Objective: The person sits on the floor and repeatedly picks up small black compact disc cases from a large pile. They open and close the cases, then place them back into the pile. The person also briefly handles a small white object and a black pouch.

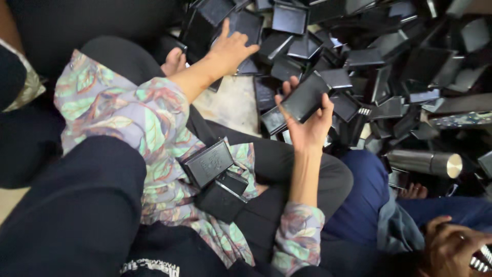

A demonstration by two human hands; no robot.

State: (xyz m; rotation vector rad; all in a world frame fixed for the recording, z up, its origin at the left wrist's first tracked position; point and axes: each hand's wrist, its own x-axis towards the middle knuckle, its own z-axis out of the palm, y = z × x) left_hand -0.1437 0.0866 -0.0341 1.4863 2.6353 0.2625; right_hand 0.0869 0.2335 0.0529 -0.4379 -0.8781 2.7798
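So the left hand [233,48] is reaching into the pile of black boxes [389,66], fingers spread flat on one. The right hand [306,123] is gripping a black box [305,96], fingers wrapped around it. Two boxes [215,177] are sitting on the lap; most are waiting beyond the fingertips.

The heap of flat black plastic box parts [389,66] runs off the top and right edges; its extent cannot be told. A co-worker's hand [451,246] is cut by the bottom right corner. The embossed marking on the black rectangular plastic lid [207,164] is too small to tell.
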